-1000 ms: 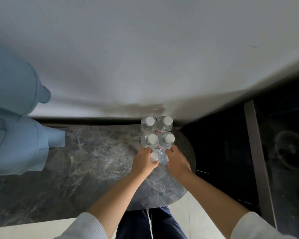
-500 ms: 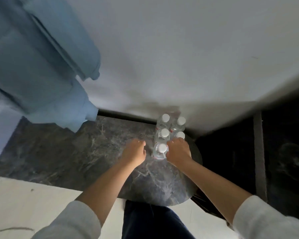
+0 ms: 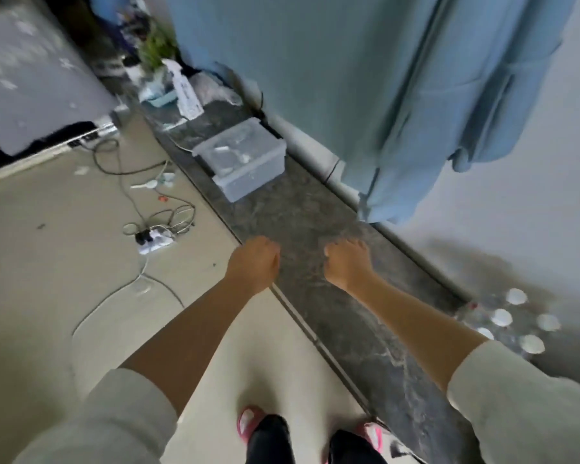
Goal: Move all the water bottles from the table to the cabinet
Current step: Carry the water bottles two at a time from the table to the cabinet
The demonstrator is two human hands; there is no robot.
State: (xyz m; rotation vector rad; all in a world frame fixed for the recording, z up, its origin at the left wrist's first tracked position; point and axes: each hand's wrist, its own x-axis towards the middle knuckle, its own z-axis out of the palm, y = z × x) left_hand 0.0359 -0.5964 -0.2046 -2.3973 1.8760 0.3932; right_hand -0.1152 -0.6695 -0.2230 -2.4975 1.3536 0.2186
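Note:
Several clear water bottles (image 3: 511,324) with white caps stand in a tight cluster on the dark marble top (image 3: 302,216), by the white wall at the lower right. My right sleeve hides part of the cluster. My left hand (image 3: 255,259) hovers over the marble top's front edge, its fingers loosely curled and holding nothing. My right hand (image 3: 347,262) hovers over the marble, loosely curled as well and empty. Both hands are well to the left of the bottles. The frame is blurred.
A clear lidded plastic box (image 3: 241,162) sits further along the marble top, with a spray bottle (image 3: 185,92) and a plant (image 3: 154,48) beyond. Blue garments (image 3: 416,95) hang against the wall. Cables and a power strip (image 3: 154,239) lie on the floor at left.
Both hands have let go of the bottles and drawn away to the left. The view has swung left, so the bottle cluster now sits at the lower right.

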